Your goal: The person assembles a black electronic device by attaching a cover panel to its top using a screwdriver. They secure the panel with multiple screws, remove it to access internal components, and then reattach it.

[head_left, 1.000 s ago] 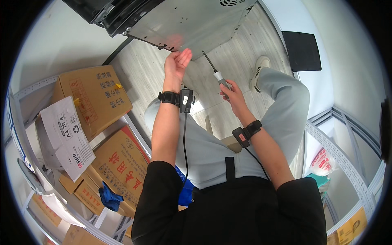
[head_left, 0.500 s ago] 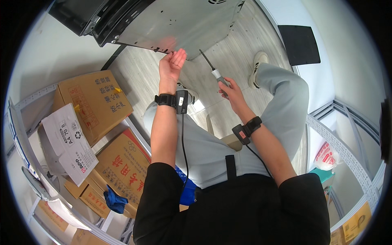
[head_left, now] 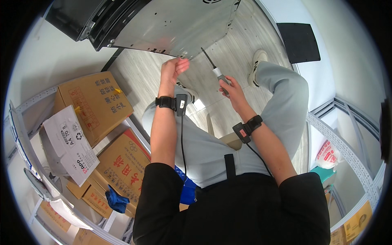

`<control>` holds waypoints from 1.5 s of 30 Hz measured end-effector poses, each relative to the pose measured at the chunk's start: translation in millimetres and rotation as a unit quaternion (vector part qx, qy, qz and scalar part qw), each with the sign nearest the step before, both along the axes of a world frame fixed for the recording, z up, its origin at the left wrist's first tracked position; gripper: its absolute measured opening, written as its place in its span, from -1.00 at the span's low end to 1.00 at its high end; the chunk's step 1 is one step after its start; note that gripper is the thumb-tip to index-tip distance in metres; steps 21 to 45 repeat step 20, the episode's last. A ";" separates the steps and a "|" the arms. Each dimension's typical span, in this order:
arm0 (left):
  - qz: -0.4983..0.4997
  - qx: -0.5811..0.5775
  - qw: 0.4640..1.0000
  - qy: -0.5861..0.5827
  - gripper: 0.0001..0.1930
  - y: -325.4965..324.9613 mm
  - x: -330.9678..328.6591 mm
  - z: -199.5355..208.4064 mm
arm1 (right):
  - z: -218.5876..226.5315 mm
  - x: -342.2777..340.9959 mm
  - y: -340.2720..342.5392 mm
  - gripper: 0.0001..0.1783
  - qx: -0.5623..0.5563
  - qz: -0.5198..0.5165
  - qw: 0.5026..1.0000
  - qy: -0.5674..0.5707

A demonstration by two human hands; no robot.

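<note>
A screwdriver (head_left: 218, 72) with a grey and white handle and a dark shaft is gripped in my right hand (head_left: 234, 92), its tip pointing up and away from me. My left hand (head_left: 173, 70) is raised at the near edge of a metal panel (head_left: 175, 26), which faintly reflects it. The fingers are stretched out and slightly curved, with nothing visible in them; whether they touch the edge I cannot tell. The panel is the side of a large appliance with black parts (head_left: 96, 24) at its left end. Small holes and slots run along the panel's edge.
Cardboard boxes (head_left: 98, 102) stand on a metal rack at the left, with a blue cloth (head_left: 117, 200) on one. A flat black plate (head_left: 299, 43) lies on a white surface at the right. A shelf frame (head_left: 343, 139) stands at the lower right with a plastic bag (head_left: 328, 155).
The panel's near edge has come a little toward me and to the left. My left hand has dropped slightly toward me, its fingers more bent. The right hand holds the screwdriver almost still.
</note>
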State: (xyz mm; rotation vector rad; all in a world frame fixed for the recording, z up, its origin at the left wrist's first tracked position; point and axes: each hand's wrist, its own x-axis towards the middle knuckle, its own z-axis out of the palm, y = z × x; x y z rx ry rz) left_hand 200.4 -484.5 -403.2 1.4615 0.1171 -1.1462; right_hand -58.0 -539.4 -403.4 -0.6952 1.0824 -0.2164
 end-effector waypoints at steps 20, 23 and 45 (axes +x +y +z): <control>-0.101 0.070 0.992 0.031 -0.61 40.6 -23.8 -18.7 | -3.2 8.0 11.2 -0.34 0.072 0.082 0.993 0.043; -0.101 0.070 0.992 0.031 -0.61 40.6 -23.8 -18.7 | -3.2 8.0 11.2 -0.34 0.072 0.082 0.993 0.043; -0.101 0.070 0.992 0.031 -0.61 40.6 -23.8 -18.7 | -3.2 8.0 11.2 -0.34 0.072 0.082 0.993 0.043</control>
